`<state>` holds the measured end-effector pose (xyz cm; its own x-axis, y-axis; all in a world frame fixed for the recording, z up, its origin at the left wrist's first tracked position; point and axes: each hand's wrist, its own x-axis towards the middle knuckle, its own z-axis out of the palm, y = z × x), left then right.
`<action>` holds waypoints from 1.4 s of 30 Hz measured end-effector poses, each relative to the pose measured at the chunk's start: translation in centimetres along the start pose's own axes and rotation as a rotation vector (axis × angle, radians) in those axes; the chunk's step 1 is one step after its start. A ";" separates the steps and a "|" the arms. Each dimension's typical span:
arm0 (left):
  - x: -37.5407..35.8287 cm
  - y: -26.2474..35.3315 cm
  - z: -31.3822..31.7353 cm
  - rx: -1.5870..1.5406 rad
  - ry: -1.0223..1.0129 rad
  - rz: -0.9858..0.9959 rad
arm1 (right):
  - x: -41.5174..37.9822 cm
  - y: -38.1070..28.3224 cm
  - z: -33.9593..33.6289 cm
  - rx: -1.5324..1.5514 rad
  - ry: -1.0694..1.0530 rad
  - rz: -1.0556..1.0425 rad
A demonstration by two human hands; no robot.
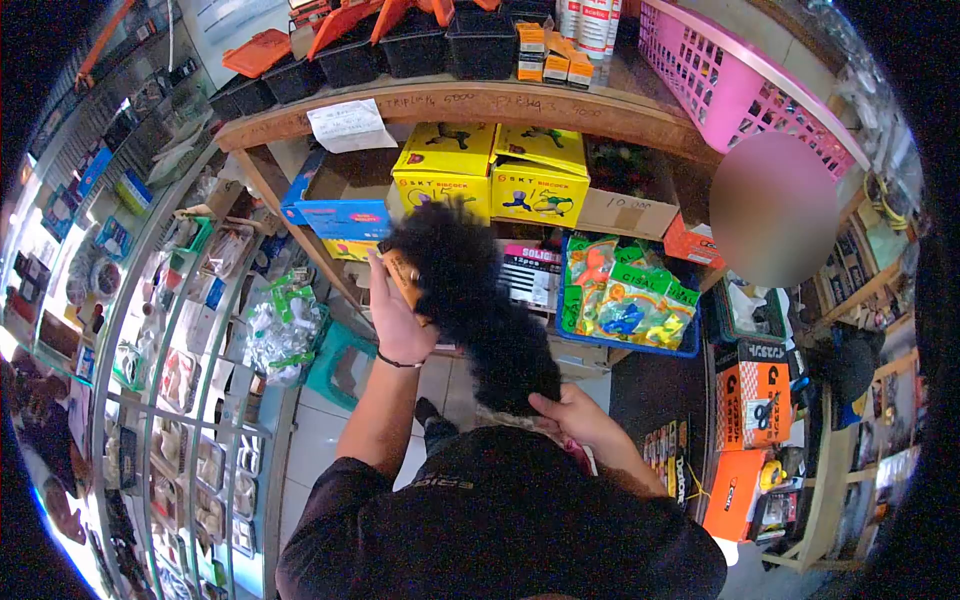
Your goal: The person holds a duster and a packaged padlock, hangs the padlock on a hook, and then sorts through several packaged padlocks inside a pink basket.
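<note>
My right hand (578, 415) is closed round the lower end of a black fluffy duster (510, 335), below the shelf and close to my chest. The duster's bushy head (450, 255) rises up and to the left. My left hand (400, 325) is raised beside it, fingers wrapped round a small orange-brown box (403, 278) with dark print. The duster's fibres touch or overlap this box and hide its right side. Behind the duster stand yellow bibcock boxes (540, 190) on the shelf.
Above is a wooden shelf (480, 103) with black bins (413, 50) and a pink basket (715, 85). A blue tray (650, 345) of packets sits at right, over orange boxes (750, 400). A glass display case (190, 400) lines the left, near a green stool (335, 370).
</note>
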<state>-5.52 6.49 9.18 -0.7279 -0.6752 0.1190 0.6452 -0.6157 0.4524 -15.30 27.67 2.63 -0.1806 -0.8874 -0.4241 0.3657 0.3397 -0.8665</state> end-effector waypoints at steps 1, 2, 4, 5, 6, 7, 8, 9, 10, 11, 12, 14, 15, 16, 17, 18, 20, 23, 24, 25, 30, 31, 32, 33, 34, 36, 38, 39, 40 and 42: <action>0.0 -0.1 -0.2 -0.002 -0.001 0.001 | 0.3 0.5 -0.6 -0.111 -0.012 0.043; 0.1 -0.2 -0.6 -0.055 -0.047 0.012 | 0.5 0.8 -1.0 -0.222 -0.024 0.085; 0.3 -0.6 -2.5 -0.107 -0.403 -0.049 | 0.1 0.2 -0.6 -0.312 -0.067 0.062; 1.2 -0.9 -4.7 -0.160 -0.366 -0.123 | -0.2 -0.1 -0.4 -0.400 -0.109 0.041; 0.7 -0.8 -3.6 -0.117 -0.393 -0.086 | -0.5 -0.4 0.2 -0.399 -0.105 0.041; 0.1 -0.6 -2.4 -0.075 -0.418 -0.048 | -0.7 -0.7 0.9 -0.240 -0.045 -0.008; 0.0 -0.4 -2.1 0.001 -0.193 0.013 | -0.9 -0.7 1.3 -0.081 0.014 -0.054; -0.2 -0.2 -1.8 0.077 0.032 0.074 | -0.5 0.2 0.7 -0.080 0.017 -0.050; -0.6 -0.1 -0.3 0.031 0.029 0.055 | 0.3 1.7 -0.4 -0.126 -0.013 -0.058; -0.6 -0.2 -0.8 0.031 0.031 0.052 | 0.8 2.8 -1.0 -0.171 -0.042 -0.068; -0.5 -0.4 -1.8 -0.027 -0.012 0.025 | 0.2 1.8 -0.5 -0.168 -0.039 -0.066; -0.5 -0.5 -2.7 -0.084 -0.057 -0.009 | -1.4 -0.9 1.0 -0.141 -0.029 0.045; -0.6 -0.6 -2.9 -0.064 -0.084 -0.011 | -0.9 0.2 0.4 -0.138 -0.025 0.045; -0.8 -0.6 -3.0 -0.043 -0.109 -0.012 | 0.1 2.3 -0.7 -0.125 -0.037 0.005; -0.8 -0.7 -2.7 -0.043 -0.106 -0.016 | 0.6 3.5 -1.2 -0.112 -0.051 -0.035; -0.8 -0.7 -2.0 -0.090 -0.060 -0.028 | 0.3 3.0 -1.0 -0.108 -0.050 -0.035; -0.6 -0.6 -1.9 -0.132 -0.016 -0.047 | -0.7 0.5 -0.1 -0.220 -0.092 0.037; -0.3 -0.5 -2.0 0.017 -0.357 -0.117 | -2.0 -2.2 1.4 -0.270 -0.003 0.025; -0.3 0.1 -0.7 0.030 -0.165 -0.043 | -1.7 -1.9 1.3 -0.240 0.003 0.015; -0.3 0.5 0.0 0.048 0.029 0.039 | -1.3 -1.4 1.0 -0.242 0.032 0.027; 0.0 0.4 -2.6 0.127 -0.447 -0.011 | -0.2 0.0 -0.2 -0.476 -0.017 0.078; -0.1 0.2 -2.1 0.126 -0.460 -0.040 | 0.1 0.2 -0.4 -0.465 0.017 0.032; -0.3 0.2 -1.5 0.009 -0.414 -0.033 | 0.2 0.4 -0.5 -0.454 0.050 -0.010; -0.4 0.1 -0.9 -0.104 -0.360 -0.028 | 0.2 0.3 -0.5 -0.429 0.072 -0.009; -0.5 0.0 -0.8 0.109 0.036 0.060 | 0.1 0.0 -0.5 -0.498 -0.034 0.040; -0.2 -0.9 0.0 0.013 -0.319 0.008 | -0.1 0.4 -0.5 -0.569 -0.151 0.090; 0.0 -0.6 -0.3 0.083 -0.254 0.021 | 0.0 1.3 -0.6 -0.448 -0.056 0.034; -0.2 -0.5 -0.3 0.139 0.025 0.063 | -0.1 1.1 -0.4 -0.462 -0.075 0.045; -0.6 -0.9 -0.1 0.551 0.127 0.242 | -0.5 0.7 -0.4 -0.432 -0.003 0.014; -0.5 -0.5 -0.8 0.204 0.255 0.134 | -0.8 0.1 -0.5 -0.429 0.077 -0.011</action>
<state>-5.27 6.79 8.16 -0.5424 -0.8398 -0.0234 0.6522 -0.4385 0.6184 -15.58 28.54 2.78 -0.2561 -0.8715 -0.4183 -0.0467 0.4434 -0.8951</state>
